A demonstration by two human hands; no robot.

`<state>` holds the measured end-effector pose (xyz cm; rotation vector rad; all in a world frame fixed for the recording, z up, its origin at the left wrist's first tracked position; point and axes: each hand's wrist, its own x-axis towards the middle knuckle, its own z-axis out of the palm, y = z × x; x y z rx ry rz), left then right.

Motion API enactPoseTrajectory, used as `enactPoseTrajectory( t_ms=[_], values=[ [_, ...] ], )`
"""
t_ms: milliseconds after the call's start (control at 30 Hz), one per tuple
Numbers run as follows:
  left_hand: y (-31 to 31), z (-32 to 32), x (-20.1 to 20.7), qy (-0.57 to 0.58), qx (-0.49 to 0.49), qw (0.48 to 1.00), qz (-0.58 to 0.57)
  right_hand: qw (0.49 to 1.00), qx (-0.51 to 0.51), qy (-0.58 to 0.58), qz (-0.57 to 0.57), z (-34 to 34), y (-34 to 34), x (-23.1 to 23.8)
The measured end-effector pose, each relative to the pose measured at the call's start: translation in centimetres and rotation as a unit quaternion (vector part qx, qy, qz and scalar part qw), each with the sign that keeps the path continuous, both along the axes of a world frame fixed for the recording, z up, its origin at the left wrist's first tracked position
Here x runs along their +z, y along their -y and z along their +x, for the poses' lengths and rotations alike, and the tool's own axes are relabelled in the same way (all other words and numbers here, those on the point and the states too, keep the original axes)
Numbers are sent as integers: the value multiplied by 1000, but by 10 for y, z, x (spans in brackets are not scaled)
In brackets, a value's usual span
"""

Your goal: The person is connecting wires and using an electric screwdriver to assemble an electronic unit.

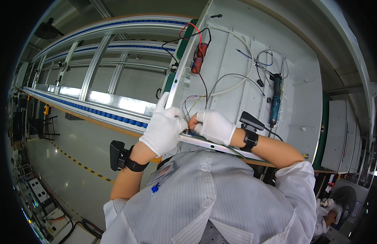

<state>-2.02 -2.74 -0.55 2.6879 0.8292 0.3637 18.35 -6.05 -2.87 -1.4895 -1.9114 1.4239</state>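
Both my hands wear white gloves and meet at the near left corner of a large white metal cabinet shell [304,85], lying open side up. My left hand [162,131] reaches over the corner, one finger stretched along the side rim. Its other fingers are bent in a pinch at the inner corner. Beside it, my right hand [215,126] is closed, with bare fingertips showing; what they pinch is hidden. Thin coloured wires [191,106] rise just beyond the fingertips. A green-yellow wire [236,152] runs along the near rim.
Inside the shell lie a teal-and-black power tool [274,99], grey cables [241,81] and a dark blue wire [259,63]. A red wire bundle [199,59] sits by the left wall. Left is a roller conveyor [99,112]; at lower right, another person's hand [331,217].
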Motion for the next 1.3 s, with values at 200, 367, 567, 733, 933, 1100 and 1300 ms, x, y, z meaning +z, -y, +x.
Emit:
enactPoseTrajectory(
  t_ms=[200,367,567,733,933,1100,1300],
  values=[
    [-1,3,3,4,-3,1000,25,992,82,-6,97,14,10,6],
    [-1,2,4,-13,-9,1000,10,988,93,-5,126,14,10,2],
    [2,1,0,-10,3,1000,-7,997,55,-7,49,11,11,3],
    [-1,5,2,-9,-13,1000,2,998,60,17,23,12,10,8],
    [0,5,7,-42,-24,998,32,992,106,-3,75,25,4,2],
    [2,6,9,-26,-22,999,20,954,-182,190,144,138,-49,-43],
    [1,13,9,-16,-22,999,17,921,-227,313,51,265,-17,-144]
  ],
)
